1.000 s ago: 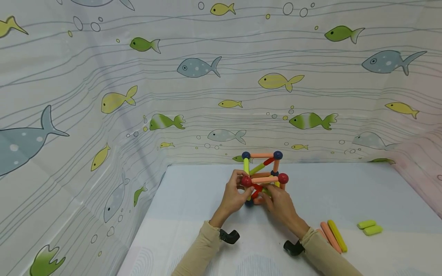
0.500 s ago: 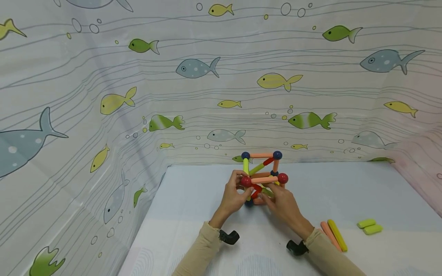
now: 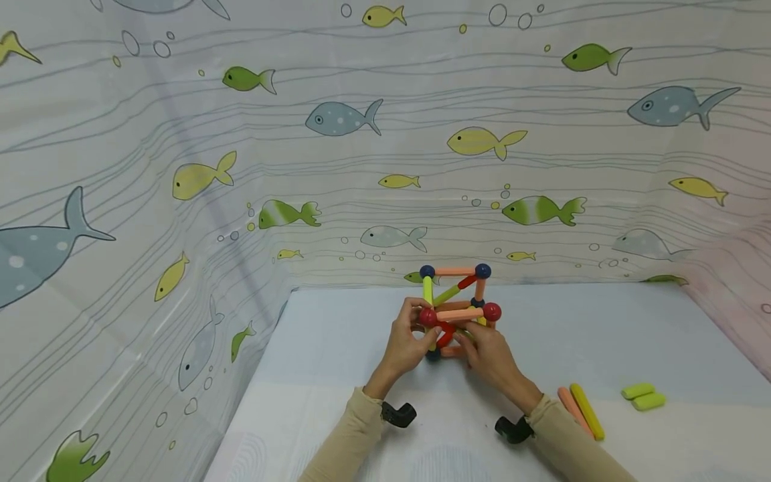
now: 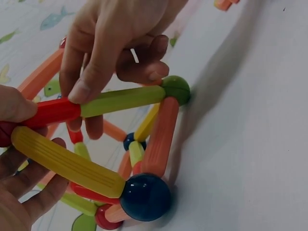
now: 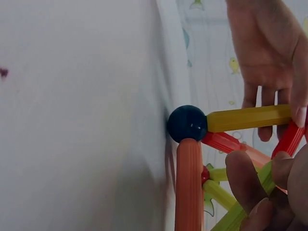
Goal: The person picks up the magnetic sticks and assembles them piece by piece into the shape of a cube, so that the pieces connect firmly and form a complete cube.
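Note:
A cube-like frame of magnetic sticks and balls stands on the table, with an orange stick (image 3: 459, 314) along its near top edge. My left hand (image 3: 406, 345) holds its near left corner. There, in the left wrist view, the thumb presses a red stick (image 4: 57, 110) beside the red ball (image 4: 5, 134), with fingers behind a yellow stick (image 4: 67, 161). My right hand (image 3: 496, 358) pinches where that red stick meets a green stick (image 4: 122, 100), which reaches a green ball (image 4: 176, 90). A blue ball (image 5: 187, 123) forms a bottom corner. The fingers partly hide the red-green diagonal.
Right of the right forearm, a yellow stick (image 3: 587, 412) and an orange stick (image 3: 574, 407) lie side by side. Two short green sticks (image 3: 648, 402) lie farther right. A fish-patterned sheet (image 3: 385, 161) rises behind the table and along its left side.
My right hand shifts slightly right, then back left, while keeping its pinch on the diagonal. The left hand and the frame stay almost where they were.

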The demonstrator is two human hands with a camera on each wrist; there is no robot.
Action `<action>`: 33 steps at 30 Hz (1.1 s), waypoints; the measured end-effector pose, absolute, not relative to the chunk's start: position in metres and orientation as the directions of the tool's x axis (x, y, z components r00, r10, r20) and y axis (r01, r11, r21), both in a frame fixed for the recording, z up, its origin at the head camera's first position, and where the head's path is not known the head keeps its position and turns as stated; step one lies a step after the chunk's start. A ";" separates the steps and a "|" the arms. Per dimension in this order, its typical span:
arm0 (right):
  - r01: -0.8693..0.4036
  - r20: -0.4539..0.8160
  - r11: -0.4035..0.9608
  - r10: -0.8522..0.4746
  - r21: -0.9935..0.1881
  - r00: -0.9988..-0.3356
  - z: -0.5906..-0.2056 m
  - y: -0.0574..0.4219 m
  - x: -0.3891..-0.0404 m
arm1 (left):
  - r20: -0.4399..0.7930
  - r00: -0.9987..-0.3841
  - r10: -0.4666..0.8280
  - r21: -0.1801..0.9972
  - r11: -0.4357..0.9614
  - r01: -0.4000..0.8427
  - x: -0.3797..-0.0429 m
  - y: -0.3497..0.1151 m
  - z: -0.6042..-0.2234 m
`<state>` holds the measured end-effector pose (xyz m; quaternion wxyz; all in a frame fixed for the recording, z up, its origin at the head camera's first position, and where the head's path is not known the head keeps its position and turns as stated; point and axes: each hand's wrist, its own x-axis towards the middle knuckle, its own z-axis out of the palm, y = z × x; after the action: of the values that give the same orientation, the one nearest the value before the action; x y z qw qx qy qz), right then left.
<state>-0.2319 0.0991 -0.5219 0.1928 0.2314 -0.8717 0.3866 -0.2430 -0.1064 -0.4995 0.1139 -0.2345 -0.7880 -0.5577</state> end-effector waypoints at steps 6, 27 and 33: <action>-0.527 0.473 0.563 -0.255 -0.637 -0.843 -0.520 0.097 -0.232 | 0.436 -0.865 0.247 0.824 0.277 0.494 -0.243 -0.107 -0.499; -0.633 0.598 0.611 -0.303 -0.476 -0.742 -0.509 0.119 -0.219 | 0.436 -0.867 0.243 0.828 0.270 0.492 -0.242 -0.108 -0.499; -0.662 0.720 0.597 -0.193 -0.452 -0.666 -0.503 0.154 -0.223 | 0.454 -0.856 0.247 0.802 0.305 0.514 -0.243 -0.110 -0.498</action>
<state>-0.2233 0.1536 -0.5032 0.3184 0.2560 -0.8351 0.3684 -0.2427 -0.1102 -0.4979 0.1236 -0.2384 -0.7982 -0.5392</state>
